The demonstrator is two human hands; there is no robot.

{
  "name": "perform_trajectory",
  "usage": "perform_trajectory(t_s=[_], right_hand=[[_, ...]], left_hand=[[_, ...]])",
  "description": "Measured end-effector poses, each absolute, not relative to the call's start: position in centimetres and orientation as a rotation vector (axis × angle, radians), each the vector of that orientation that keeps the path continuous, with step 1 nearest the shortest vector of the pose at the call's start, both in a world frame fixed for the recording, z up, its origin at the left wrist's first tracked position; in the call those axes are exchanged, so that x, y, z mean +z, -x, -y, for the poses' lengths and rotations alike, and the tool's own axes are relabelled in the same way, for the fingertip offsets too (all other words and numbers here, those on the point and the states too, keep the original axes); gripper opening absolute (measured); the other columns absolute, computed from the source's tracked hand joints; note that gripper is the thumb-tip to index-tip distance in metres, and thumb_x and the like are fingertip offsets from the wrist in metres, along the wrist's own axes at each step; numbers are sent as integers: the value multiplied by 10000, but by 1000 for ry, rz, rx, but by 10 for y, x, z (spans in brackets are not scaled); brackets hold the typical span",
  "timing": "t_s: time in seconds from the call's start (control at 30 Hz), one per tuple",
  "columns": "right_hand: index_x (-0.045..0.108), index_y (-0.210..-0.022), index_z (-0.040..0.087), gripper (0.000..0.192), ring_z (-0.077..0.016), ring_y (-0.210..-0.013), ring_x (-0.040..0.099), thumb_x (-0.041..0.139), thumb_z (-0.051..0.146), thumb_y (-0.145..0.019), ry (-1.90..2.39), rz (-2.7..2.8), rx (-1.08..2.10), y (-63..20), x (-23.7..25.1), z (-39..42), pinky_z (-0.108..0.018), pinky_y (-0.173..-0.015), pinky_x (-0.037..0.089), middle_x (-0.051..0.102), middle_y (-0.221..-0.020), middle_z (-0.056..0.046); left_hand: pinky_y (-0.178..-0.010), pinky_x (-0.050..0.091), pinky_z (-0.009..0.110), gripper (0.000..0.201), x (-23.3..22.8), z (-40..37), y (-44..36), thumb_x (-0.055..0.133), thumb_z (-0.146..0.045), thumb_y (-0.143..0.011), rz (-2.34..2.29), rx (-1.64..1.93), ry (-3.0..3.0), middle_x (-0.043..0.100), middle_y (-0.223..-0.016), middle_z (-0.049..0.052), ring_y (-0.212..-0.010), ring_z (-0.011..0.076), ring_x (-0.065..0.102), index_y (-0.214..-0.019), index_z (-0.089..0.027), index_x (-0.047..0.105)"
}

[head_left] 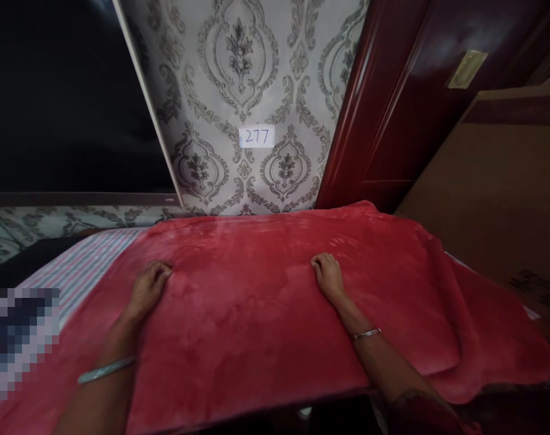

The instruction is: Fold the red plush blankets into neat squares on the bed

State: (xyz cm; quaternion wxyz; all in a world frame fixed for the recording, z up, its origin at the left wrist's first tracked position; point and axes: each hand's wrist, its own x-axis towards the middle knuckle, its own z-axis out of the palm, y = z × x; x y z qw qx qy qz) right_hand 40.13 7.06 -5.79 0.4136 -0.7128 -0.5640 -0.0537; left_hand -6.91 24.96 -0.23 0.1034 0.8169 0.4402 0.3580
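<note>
1. Red plush blanket (275, 314) covered most of the surface in the head view, spread flat, with its far edge close to the wall and its right side sagging over the edge in a loose fold.
2. Left hand (148, 289) lay palm down on the blanket's left part, fingers curled slightly, pressing the fabric; nothing was pinched or lifted, so the grip was loose and empty. A pale bangle (106, 370) sat on that forearm.
3. Right hand (328, 277) lay palm down near the blanket's middle, well apart from the left hand, fingers bent against the fabric; also released, holding nothing. A thin metal bangle (366, 333) circled that wrist.
4. Striped sheet (82, 266) showed beside the blanket's left edge, lying beneath it.
5. Patterned wallpaper (238, 72) stood directly behind the blanket; a small white label (256, 137) marked "277" was stuck on it.
6. Dark screen (61, 96) filled the upper left, with a pale frame edge running diagonally beside the wallpaper.
7. Dark red wooden door (392, 109) stood right of the wallpaper; a brown board (492, 181) leaned further right, close to the blanket's right side.
8. Hard to make out: a pixelated patch covered the lower left; the blanket's near edge and both forearms were cut off at the bottom; what lay under the blanket was hidden; a brass-coloured plate (467, 68) on the door was blurred.
</note>
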Motion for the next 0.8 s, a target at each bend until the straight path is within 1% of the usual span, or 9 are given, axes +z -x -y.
perform_trajectory(t_s=[0.07, 0.2, 0.27, 0.37, 0.5, 0.57, 0.7, 0.8], right_hand=[[577, -795, 231, 174, -256, -854, 569, 439, 226, -899, 1774, 1401, -152, -400, -56, -67, -377, -795, 420, 657, -848, -98], [563, -815, 233, 195, -244, -819, 577, 409, 281, -923, 1701, 1344, -200, -396, -52, -60, -370, -778, 440, 653, -831, -91], [557, -816, 234, 201, -237, -801, 574, 407, 307, -929, 1647, 1300, -242, -395, -51, -57, -365, -765, 450, 647, -819, -83], [554, -819, 230, 206, -226, -774, 573, 409, 325, -930, 1616, 1271, -279, -395, -52, -55, -353, -741, 460, 640, -804, -70], [547, -811, 230, 215, -219, -735, 594, 405, 347, -923, 1661, 1317, -230, -397, -57, -60, -330, -697, 464, 652, -779, -69], [555, -832, 230, 236, -225, -743, 626, 388, 368, -926, 1707, 1344, -185, -399, -60, -62, -325, -691, 469, 676, -801, -82], [600, -960, 216, 332, -241, -711, 675, 342, 423, -942, 1857, 1324, -154, -401, -66, -63, -313, -635, 454, 717, -826, -96], [621, -994, 208, 422, -242, -670, 685, 299, 479, -964, 1909, 1297, -189, -402, -67, -60, -303, -602, 426, 730, -801, -95]], left_hand=[[-821, 544, 335, 254, 4, -242, 69, 458, -458, -828, -1346, 1066, -2385, 730, -928, 80, -860, 223, 675, -749, -236, 555], [-678, 513, 311, 227, 13, -230, 71, 437, -434, -848, -1482, 1117, -2348, 681, -738, 31, -709, 213, 653, -784, -244, 542], [-677, 505, 313, 210, 16, -226, 71, 437, -423, -856, -1524, 1164, -2359, 674, -735, 32, -704, 217, 656, -789, -247, 531], [-725, 511, 325, 182, 20, -222, 68, 421, -382, -859, -1589, 1229, -2393, 691, -784, 67, -768, 237, 670, -788, -246, 519], [-746, 503, 356, 223, 22, -219, 62, 372, -367, -868, -1706, 1189, -2450, 710, -836, 117, -828, 276, 681, -792, -233, 534], [-705, 484, 351, 270, 21, -217, 61, 354, -369, -882, -1811, 1141, -2432, 709, -829, 123, -780, 273, 679, -827, -216, 570], [-622, 413, 317, 346, 19, -209, 62, 348, -379, -926, -2012, 1105, -2387, 688, -753, 91, -674, 246, 648, -945, -193, 639], [-602, 369, 300, 350, 17, -207, 64, 356, -381, -941, -2029, 1084, -2442, 669, -709, 76, -665, 237, 637, -914, -194, 651]])
